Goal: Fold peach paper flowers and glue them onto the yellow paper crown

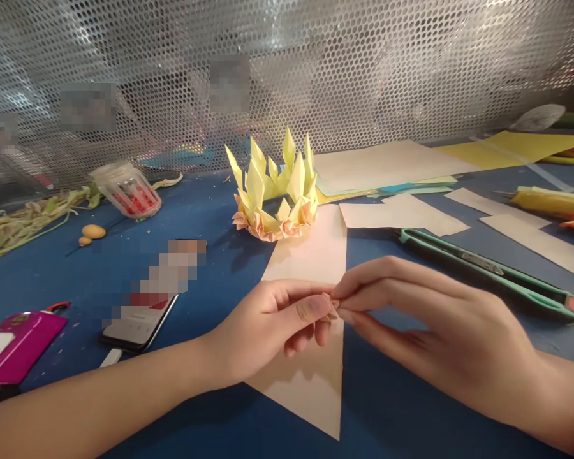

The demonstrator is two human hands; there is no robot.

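Between my two hands is a small folded piece of peach paper (333,308), mostly covered by fingers. My left hand (277,325) pinches it between thumb and fingers. From the other side, the fingertips of my right hand (425,331) close on its edge. Under both hands lies a long strip of pale peach paper (310,401) on the blue table. Just beyond stands a paper crown (280,191) with tall yellow points and a ring of folded peach pieces around its base.
At left are a phone (136,322), a magenta tool (29,347) and a tilted clear jar (127,191) with red bits. Green-handled scissors (483,271) lie at right, near cut paper strips (536,242). Larger paper sheets (387,166) lie before a perforated metal screen (339,70).
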